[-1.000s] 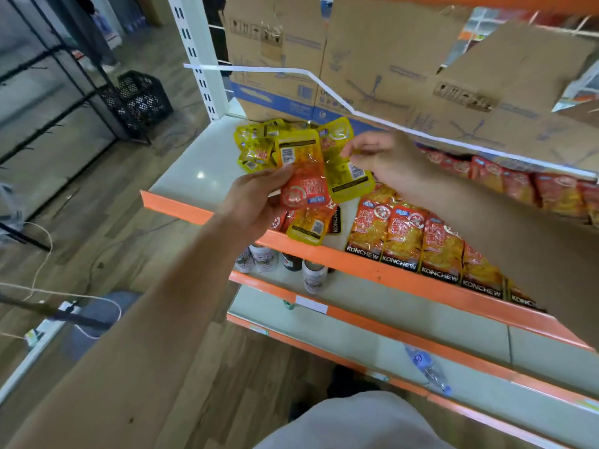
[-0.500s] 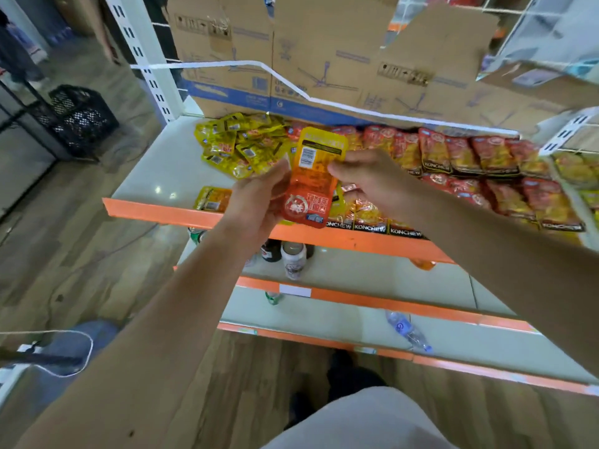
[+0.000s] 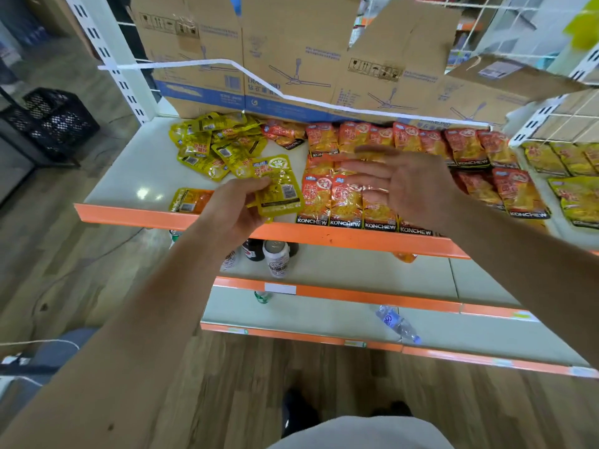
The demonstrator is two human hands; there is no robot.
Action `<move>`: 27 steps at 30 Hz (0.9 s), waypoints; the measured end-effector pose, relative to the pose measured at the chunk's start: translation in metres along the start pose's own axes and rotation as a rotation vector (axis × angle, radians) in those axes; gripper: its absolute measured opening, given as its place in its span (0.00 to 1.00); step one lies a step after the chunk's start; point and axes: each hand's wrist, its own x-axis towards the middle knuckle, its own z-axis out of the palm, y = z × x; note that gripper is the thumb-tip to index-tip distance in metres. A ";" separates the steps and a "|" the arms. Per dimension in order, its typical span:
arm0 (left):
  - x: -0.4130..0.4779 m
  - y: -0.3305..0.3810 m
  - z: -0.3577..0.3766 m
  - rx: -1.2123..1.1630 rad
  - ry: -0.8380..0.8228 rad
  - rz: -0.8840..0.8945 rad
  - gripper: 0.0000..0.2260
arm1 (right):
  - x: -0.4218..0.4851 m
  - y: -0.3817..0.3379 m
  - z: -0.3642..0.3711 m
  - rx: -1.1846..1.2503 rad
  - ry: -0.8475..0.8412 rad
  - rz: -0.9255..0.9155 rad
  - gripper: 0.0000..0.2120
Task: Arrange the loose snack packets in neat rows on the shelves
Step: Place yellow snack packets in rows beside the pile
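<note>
Two hands are working over the top shelf (image 3: 136, 170) of an orange-edged shop rack. The left hand (image 3: 231, 215) is gripping a yellow snack packet (image 3: 278, 183) by its lower left corner, thumb on top and fingers curled beneath, holding it face-up above the shelf's front edge, just left of the front row of orange-red KONCHEW packets (image 3: 343, 202). The right hand (image 3: 411, 189) is holding nothing: its fingers (image 3: 366, 165) are stretching out straight and slightly spread, palm facing left, over those rows; motion blur is hiding whether they are touching the packets. Further orange-red packets are lying in rows behind and to the right. A loose pile of yellow packets (image 3: 214, 144) is sitting at the back left of the shelf, in front of flattened cardboard boxes (image 3: 291, 59). One yellow-and-orange packet (image 3: 191, 200) is lying alone at the front edge, beside the left wrist. Cans and bottles (image 3: 277, 257) are standing on the shelf below, and a water bottle (image 3: 397, 324) is lying on the lowest one.
</note>
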 end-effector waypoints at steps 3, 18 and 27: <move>-0.001 -0.003 0.016 -0.038 0.033 -0.023 0.06 | -0.009 -0.002 -0.014 0.026 -0.019 -0.052 0.21; -0.046 -0.048 0.157 -0.190 -0.042 0.171 0.16 | -0.084 -0.037 -0.127 -0.287 0.120 -0.373 0.14; -0.065 -0.081 0.210 -0.186 -0.011 0.296 0.13 | -0.118 -0.050 -0.180 -0.261 0.195 -0.397 0.17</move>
